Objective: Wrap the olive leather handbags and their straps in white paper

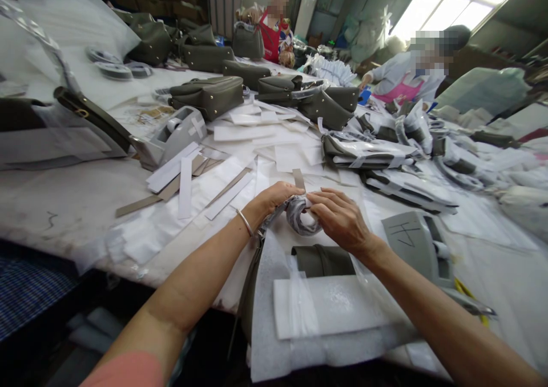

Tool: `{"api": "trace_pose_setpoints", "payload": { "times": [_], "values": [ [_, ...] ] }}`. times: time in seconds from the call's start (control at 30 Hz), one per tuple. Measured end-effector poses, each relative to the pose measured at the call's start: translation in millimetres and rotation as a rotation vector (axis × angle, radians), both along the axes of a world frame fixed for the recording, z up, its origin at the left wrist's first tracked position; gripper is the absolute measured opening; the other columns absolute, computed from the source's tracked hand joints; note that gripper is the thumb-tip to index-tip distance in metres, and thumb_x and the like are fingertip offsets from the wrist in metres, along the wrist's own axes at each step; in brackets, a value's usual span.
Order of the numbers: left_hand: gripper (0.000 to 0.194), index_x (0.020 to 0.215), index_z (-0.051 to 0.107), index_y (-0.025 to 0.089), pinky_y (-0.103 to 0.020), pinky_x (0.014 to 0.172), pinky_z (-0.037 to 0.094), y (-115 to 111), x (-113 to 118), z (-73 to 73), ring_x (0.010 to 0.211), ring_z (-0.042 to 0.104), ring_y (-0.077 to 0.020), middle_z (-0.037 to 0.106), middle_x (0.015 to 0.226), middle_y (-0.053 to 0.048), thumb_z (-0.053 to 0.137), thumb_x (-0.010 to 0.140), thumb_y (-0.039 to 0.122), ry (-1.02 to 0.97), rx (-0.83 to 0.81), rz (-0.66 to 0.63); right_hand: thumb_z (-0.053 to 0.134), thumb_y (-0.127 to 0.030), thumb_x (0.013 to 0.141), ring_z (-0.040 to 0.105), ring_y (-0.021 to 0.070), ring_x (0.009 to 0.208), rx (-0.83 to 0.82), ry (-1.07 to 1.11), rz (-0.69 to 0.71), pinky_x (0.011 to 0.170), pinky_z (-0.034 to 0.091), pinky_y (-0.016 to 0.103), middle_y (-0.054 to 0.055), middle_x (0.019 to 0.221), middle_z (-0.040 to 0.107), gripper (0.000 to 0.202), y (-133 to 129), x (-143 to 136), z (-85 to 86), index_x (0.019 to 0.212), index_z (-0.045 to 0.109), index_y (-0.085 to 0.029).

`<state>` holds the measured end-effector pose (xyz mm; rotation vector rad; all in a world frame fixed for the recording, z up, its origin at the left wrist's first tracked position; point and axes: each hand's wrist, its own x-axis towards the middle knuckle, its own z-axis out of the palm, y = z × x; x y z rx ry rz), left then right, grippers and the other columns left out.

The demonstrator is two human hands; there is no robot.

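Coil (pixel 303 216) — wrapped, held by both hands (pixel 340 218)

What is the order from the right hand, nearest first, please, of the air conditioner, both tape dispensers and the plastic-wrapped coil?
1. Plastic-wrapped coil: at the right hand's fingers.
2. Marked tape dispenser: right side.
3. Unmarked tape dispenser: left, farther back.
4. Air conditioner: far background.

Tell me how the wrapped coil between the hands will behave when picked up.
The wrapped coil is probably bendy, since it curls into a tight loop, and might loosen without the left hand and right hand on it. Its shiny, wrinkled wrapping may feel slippery. Its round outline suggests it could roll on edge.
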<state>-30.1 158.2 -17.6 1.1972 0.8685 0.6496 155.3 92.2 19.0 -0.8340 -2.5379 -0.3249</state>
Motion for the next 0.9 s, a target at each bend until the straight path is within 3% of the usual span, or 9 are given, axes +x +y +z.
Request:
{"api": "trace_pose_setpoints", "payload": {
  "times": [0.2,0.43,0.6,0.67,0.73,0.9],
  "values": [
    [0.021,0.075,0.066,0.013,-0.025,0.059,0.049,2,-1,-9.1,0.063,0.061,-0.0153,0.068,0.070,-0.004,0.062,0.082,0.033,-0.003,-0.044,-0.110,0.052,-0.008,0.092,0.069,0.0198,0.098,-0.002,-0.040,0.047,0.105,0.047,0.043,0.008,0.109,0.074,0.015,5,-1,3.0,0.090,0.060,-0.020],
    [0.008,0.079,0.064,0.014,-0.025,0.076,0.048,17,-10,-23.8,0.078,0.057,-0.0151,0.067,0.081,0.000,0.056,0.079,0.016,0.090,0.521,-0.334,0.047,-0.005,0.093,0.069,0.0193,0.103,0.034,-0.022,0.073,0.108,0.046,0.043,0.009,0.112,0.073,0.019,5,5,-0.5,0.089,0.058,-0.020],
    [0.004,0.075,0.064,0.015,-0.023,0.069,0.047,13,-9,-18.4,0.074,0.058,-0.0152,0.066,0.076,0.000,0.061,0.072,0.014,0.133,0.503,-0.362,0.047,-0.006,0.093,0.071,0.0183,0.097,0.004,0.028,0.054,0.107,0.048,0.040,0.008,0.107,0.074,0.019,3,4,-2.3,0.090,0.060,-0.021],
    [0.004,0.071,0.064,0.015,-0.023,0.064,0.046,10,-7,-18.6,0.070,0.058,-0.0153,0.065,0.072,-0.001,0.063,0.072,0.019,0.154,0.429,-0.303,0.049,-0.011,0.094,0.072,0.0183,0.091,-0.059,0.088,0.002,0.105,0.048,0.040,0.006,0.102,0.076,0.018,3,1,-3.6,0.093,0.063,-0.022],
    [0.018,0.067,0.061,0.015,-0.024,0.056,0.043,8,-4,-21.3,0.061,0.055,-0.0144,0.062,0.065,-0.001,0.057,0.078,0.028,0.180,0.355,-0.213,0.053,-0.018,0.094,0.072,0.0196,0.087,-0.164,0.171,-0.091,0.098,0.052,0.039,0.004,0.094,0.076,0.014,3,-2,-3.7,0.094,0.066,-0.023],
    [0.023,0.060,0.051,0.017,-0.022,0.047,0.027,8,3,-23.6,0.051,0.038,-0.0093,0.043,0.054,0.005,0.054,0.075,0.034,0.218,0.354,-0.060,0.066,-0.031,0.083,0.068,0.0199,0.075,-0.685,0.398,-0.423,0.071,0.051,0.031,0.000,0.080,0.074,0.010,13,-4,3.8,0.084,0.073,-0.024]
  ]
}}
